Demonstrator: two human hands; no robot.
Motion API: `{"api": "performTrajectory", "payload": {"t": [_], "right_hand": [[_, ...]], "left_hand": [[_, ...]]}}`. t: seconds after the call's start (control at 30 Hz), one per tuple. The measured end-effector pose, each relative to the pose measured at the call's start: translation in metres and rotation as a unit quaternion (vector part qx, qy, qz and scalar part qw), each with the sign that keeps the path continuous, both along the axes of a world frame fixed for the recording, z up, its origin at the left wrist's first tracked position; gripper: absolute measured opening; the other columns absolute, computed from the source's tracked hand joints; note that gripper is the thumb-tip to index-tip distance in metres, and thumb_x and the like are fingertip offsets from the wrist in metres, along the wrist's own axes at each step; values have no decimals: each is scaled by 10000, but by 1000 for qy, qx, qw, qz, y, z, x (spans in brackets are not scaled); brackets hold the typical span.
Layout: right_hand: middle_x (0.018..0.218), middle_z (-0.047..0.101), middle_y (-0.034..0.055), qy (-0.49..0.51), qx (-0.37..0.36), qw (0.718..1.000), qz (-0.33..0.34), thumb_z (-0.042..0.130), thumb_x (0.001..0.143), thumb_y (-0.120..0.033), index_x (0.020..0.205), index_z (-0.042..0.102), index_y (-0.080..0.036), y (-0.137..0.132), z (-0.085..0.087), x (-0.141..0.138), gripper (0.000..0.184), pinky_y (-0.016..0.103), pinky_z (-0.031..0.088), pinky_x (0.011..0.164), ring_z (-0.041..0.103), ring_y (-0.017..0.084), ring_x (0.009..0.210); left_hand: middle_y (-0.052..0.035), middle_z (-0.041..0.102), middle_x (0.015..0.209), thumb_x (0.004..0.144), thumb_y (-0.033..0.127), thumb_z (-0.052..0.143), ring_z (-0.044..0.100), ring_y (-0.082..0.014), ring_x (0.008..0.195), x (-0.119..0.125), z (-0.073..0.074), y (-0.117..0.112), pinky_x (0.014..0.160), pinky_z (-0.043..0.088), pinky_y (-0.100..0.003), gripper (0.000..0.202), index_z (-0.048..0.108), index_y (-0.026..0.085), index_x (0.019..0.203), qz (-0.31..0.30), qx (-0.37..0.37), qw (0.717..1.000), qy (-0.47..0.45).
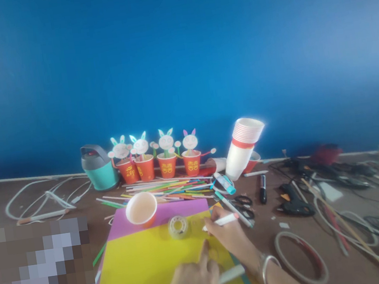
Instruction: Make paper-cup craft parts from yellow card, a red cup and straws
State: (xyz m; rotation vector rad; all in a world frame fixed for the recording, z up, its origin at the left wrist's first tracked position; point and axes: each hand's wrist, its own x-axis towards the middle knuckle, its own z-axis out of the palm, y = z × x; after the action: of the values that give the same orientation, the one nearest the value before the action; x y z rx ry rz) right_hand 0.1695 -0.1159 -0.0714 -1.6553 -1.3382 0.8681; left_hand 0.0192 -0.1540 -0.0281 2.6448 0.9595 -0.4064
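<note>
My right hand (229,237) grips a white pen with a pink tip (222,221) over the far edge of a yellow sheet (147,270). A metal bangle (268,267) circles that wrist. My left hand (191,282) rests on the yellow sheet, its index finger stretched out and pressing beside a small round disc (213,254); its other fingers are curled. A white stick (232,274) pokes out from under this hand and seems held in it. A roll of clear tape (178,226) lies on the sheet just beyond both hands.
A purple sheet (171,210) carries an orange-and-white paper cup (141,209). Behind lie several coloured sticks (161,190), several bunny-decorated orange cups (167,164), a teal pot (99,169) and stacked cups (244,146). To the right are scissors (244,205), a black marker (262,189), a glue gun (292,200), a tape ring (301,258) and cables (349,227).
</note>
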Motion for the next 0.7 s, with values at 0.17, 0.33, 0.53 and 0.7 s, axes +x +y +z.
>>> {"api": "performTrajectory", "payload": {"t": [0.17,0.33,0.53,0.7], "right_hand": [[485,506,-63,1,-4,1000,4,552,751,-330,605,417,-233,-1,1,-1,221,248,393,510,519,134,493],[497,513,-59,-7,-4,1000,6,546,753,-322,606,420,-231,-2,6,-2,214,239,378,488,518,133,502],[487,535,-54,-5,0,1000,7,554,733,-301,586,416,-231,-2,8,-4,213,235,380,481,528,132,496],[513,545,-50,10,-4,1000,21,555,740,-299,594,427,-225,-2,12,-4,208,232,393,501,550,135,528]], "left_hand": [[-225,465,1392,866,149,398,706,-286,739,0,0,0,603,580,-444,356,567,154,1180,-2,-2,1000,-2],[-221,433,1420,861,160,414,709,-283,733,0,0,0,606,585,-443,363,562,152,1192,-2,1,1000,1],[-209,360,1469,874,150,385,711,-278,745,0,1,1,615,586,-439,377,561,168,1207,-7,4,1000,10],[-222,349,1471,871,155,387,709,-278,745,0,1,1,601,582,-440,368,562,147,1195,-10,-1,1000,15]]}}
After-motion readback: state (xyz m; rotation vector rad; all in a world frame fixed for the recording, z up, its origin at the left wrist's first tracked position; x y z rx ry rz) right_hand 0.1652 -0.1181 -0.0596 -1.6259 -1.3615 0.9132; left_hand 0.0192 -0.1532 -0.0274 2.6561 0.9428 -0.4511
